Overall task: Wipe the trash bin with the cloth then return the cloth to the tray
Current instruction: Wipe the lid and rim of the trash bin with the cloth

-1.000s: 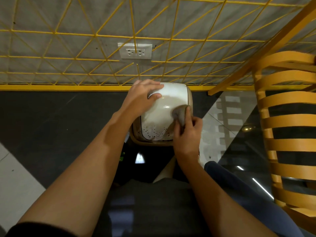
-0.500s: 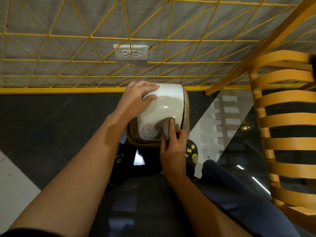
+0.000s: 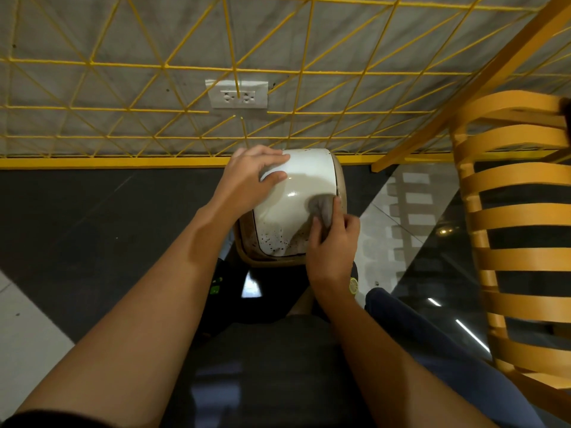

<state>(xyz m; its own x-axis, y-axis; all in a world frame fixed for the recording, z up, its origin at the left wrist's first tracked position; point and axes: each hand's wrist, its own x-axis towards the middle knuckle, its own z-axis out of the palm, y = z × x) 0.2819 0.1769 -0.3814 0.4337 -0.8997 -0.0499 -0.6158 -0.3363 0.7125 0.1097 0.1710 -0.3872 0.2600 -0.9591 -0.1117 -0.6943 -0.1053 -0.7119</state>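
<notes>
We see the glossy white, dark-speckled trash bin (image 3: 293,208), our left hand (image 3: 250,177) gripping its far-left corner, right-hand fingers (image 3: 335,211) pinching the grey cloth (image 3: 321,206) against its right side.

Head-worn wide-angle view, steeply downward, close over trash bin (image 3: 296,193)
</notes>
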